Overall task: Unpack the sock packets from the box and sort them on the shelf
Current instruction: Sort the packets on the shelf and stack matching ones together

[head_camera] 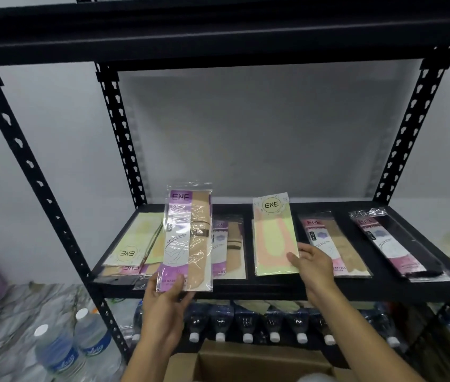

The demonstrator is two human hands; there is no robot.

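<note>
Black shelf (273, 288): 5 packet piles (334, 244) already down. Left grip (163, 297) pinches purple packet (188, 238), upright in front of the shelf, not yet laid. Right grip (313, 260) pinches green packet (273, 235) on its pile. Box (245, 362) open below, contents not visible, remainder unknown.

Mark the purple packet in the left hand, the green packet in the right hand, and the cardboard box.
purple packet (177, 244), head view, on its white label card.
green packet (274, 238), head view, middle of its front.
cardboard box (182, 366), head view, on its left flap.
</note>
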